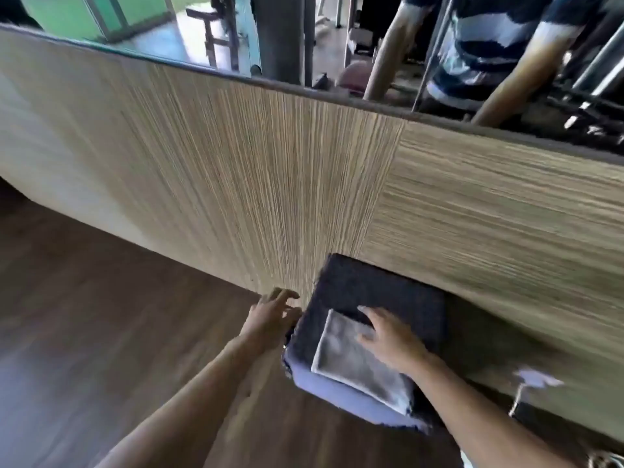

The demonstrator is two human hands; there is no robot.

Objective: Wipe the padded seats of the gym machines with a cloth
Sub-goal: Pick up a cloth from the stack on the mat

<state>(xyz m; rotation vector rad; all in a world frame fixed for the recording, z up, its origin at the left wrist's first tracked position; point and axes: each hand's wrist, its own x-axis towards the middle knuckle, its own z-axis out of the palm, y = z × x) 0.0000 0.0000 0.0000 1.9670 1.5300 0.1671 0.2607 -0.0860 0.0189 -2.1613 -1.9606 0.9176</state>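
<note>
A dark padded seat [378,288] with a bluish front edge stands against a wood-panelled wall, low and right of centre. A folded grey cloth [351,359] lies flat on the seat's near half. My right hand [388,336] presses on the cloth's right side with its fingers spread and straight. My left hand [271,315] hovers at the seat's left edge with loosely spread fingers and holds nothing. The picture is blurred by motion.
A striped wood-panelled wall [304,170] rises right behind the seat, with a mirror [236,32] above it that shows a person in a striped shirt and gym machines. Dark wooden floor [101,315] lies to the left. A metal part [526,386] sits at the right.
</note>
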